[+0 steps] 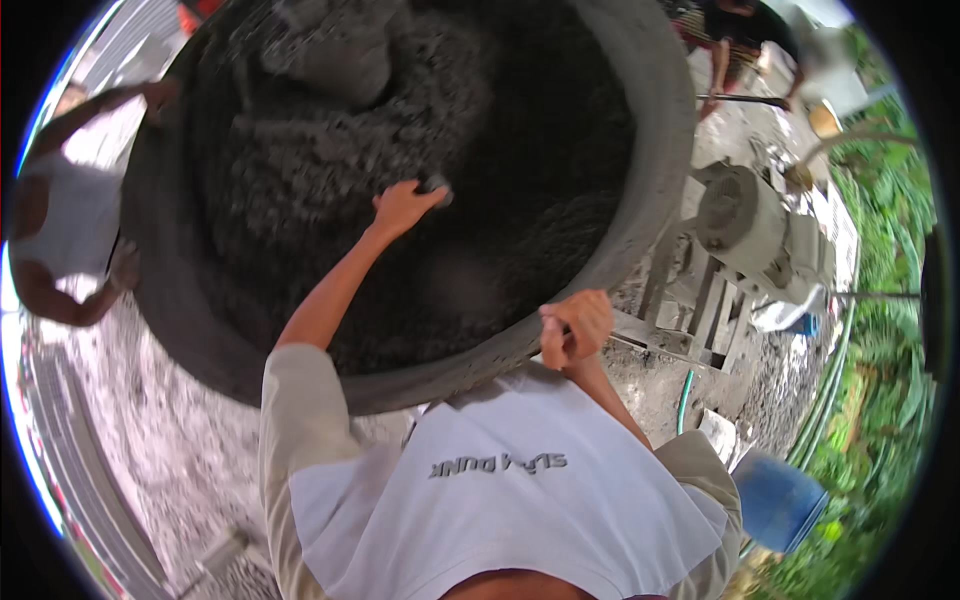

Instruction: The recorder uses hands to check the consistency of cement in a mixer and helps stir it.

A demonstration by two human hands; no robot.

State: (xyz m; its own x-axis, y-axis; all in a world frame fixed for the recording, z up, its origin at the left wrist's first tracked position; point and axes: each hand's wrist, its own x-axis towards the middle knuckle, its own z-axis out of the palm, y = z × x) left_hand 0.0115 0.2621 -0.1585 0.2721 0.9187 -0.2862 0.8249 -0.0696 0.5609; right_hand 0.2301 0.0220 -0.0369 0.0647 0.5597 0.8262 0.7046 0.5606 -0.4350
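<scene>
Reaching from the lower middle of the frame, our left hand (403, 207) stretches deep into the big round mixer drum (655, 150), which fills the upper centre of the head view. Its fingers are bent around a small dark thing (440, 186) at the fingertips; the picture is blurred there, so we cannot tell if it is a tool or a lump of the mix, nor if the grip is really closed. Under the hand lies the wet grey concrete (300, 160), heaped more toward the upper left of the drum, darker and lower toward the right.

Our right hand (575, 325) is closed into a fist on the drum rim at the lower right, the thumb folded over the fingers. We judge that it grips the rim to steady the body while the other arm leans far inside.

Room for moving is wide inside the drum, but the thick rim stands between our chest and the mix. At the left edge of the frame another person (70, 200) in a white shirt stands close against the drum. To the right of the drum sits the grey motor (745, 225) on its frame, and a blue barrel (775, 500) stands at the lower right.
</scene>
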